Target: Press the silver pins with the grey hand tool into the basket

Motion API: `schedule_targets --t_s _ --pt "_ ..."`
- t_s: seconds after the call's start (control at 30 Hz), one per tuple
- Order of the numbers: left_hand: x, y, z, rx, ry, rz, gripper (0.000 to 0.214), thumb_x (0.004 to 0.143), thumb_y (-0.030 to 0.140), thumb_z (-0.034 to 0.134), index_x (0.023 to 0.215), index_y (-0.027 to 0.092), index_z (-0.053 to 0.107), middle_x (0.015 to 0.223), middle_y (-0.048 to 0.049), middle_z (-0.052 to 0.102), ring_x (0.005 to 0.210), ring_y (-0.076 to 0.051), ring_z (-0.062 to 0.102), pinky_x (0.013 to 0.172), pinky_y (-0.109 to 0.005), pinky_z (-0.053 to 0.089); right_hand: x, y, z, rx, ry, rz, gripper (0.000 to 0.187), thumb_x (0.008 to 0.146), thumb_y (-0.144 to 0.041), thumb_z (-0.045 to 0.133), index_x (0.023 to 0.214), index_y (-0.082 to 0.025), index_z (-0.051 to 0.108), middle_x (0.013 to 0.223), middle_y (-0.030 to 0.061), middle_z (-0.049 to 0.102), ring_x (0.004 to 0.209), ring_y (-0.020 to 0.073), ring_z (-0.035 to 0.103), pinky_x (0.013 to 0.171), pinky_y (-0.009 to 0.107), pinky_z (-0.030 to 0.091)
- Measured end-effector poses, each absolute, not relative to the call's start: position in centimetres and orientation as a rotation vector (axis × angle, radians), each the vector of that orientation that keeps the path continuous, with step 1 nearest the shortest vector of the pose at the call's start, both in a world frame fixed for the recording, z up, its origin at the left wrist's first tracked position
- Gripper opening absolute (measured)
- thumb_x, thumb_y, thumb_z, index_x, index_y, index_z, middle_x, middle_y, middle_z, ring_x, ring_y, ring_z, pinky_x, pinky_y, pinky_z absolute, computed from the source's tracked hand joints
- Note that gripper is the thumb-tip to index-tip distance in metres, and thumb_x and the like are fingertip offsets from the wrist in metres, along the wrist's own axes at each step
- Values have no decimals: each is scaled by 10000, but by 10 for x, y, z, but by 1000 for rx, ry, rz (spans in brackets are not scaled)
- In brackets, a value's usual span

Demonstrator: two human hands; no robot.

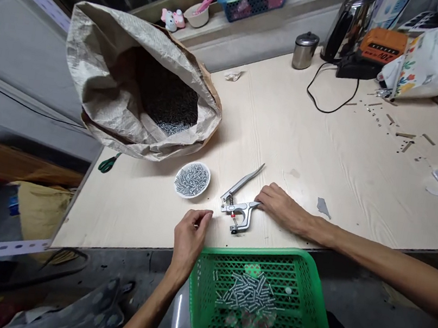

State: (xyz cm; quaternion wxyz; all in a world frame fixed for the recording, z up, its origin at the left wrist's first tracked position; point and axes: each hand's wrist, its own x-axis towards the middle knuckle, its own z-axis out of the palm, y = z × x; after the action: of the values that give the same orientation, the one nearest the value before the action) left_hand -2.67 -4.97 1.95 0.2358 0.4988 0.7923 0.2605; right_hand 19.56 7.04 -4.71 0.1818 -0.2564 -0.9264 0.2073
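My right hand (281, 205) rests on the table with its fingertips on the lower handle of a pair of metal press pliers (238, 202) that lie open on the wood. My left hand (190, 236) hovers at the table's front edge, fingers curled together in a pinch; whatever is between them is too small to see. A small white dish (192, 180) full of little metal pieces sits just left of the pliers. A green plastic basket (298, 296) on my lap holds several of the same metal pieces.
A big paper sack (102, 86) of metal pieces stands open at the table's back left, green-handled scissors (108, 163) beside it. A kettle (349, 24), a steel cup (304, 49), a black cord (328, 92) and scattered small parts (404, 134) lie at the back right.
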Motion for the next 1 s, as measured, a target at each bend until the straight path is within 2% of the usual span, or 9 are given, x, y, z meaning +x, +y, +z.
schedule_targets --t_s 0.2,0.33,0.43,0.53,0.63,0.73,0.87,1.0 --pt "-6 -40 -3 1553 2188 433 238 882 339 527 771 168 650 795 -54 658 716 -185 609 656 -303 441 204 79 -42 -811 -2467 706 229 991 -252 366 979 -171 581 935 84 552 895 217 451 819 373 415" --pt "13 -32 -8 1667 2228 178 148 871 303 579 817 173 622 863 -52 647 762 -183 617 631 -277 414 209 83 -45 -871 -2343 702 193 981 -246 378 972 -187 561 933 81 553 887 222 470 820 399 429" --pt "19 -44 3 1727 2191 187 143 898 254 535 800 187 614 840 -38 643 749 -172 621 637 -273 422 212 83 -47 -858 -2319 702 193 983 -263 380 962 -198 561 917 76 562 863 221 483 811 413 437" --pt "20 -70 24 1834 2042 256 157 906 277 533 802 206 627 808 -26 643 730 -166 624 641 -272 445 212 81 -49 -840 -2319 729 206 987 -284 381 972 -199 568 911 76 569 860 219 487 791 408 449" --pt "6 -80 43 1891 1920 237 131 884 325 589 906 223 668 847 -25 666 725 -167 640 629 -269 466 208 79 -52 -816 -2313 749 224 989 -301 374 968 -194 571 904 77 572 859 217 490 777 400 458" --pt "-29 -54 49 1891 2153 326 219 922 319 530 1065 217 661 943 -42 673 733 -167 647 632 -273 472 205 77 -53 -796 -2322 764 231 990 -296 366 961 -198 573 893 74 572 846 214 496 769 400 466" --pt "-82 12 36 1861 2548 370 250 944 255 468 1043 180 685 978 -72 659 830 -196 649 658 -275 456 203 75 -53 -783 -2349 779 211 981 -262 379 969 -194 579 897 79 578 854 217 513 764 398 477" --pt "-103 53 19 1969 2595 184 254 947 251 461 1079 213 674 1011 -64 660 868 -195 638 654 -268 433 204 74 -54 -788 -2377 749 228 979 -243 362 988 -200 587 908 81 587 854 218 522 757 395 480"
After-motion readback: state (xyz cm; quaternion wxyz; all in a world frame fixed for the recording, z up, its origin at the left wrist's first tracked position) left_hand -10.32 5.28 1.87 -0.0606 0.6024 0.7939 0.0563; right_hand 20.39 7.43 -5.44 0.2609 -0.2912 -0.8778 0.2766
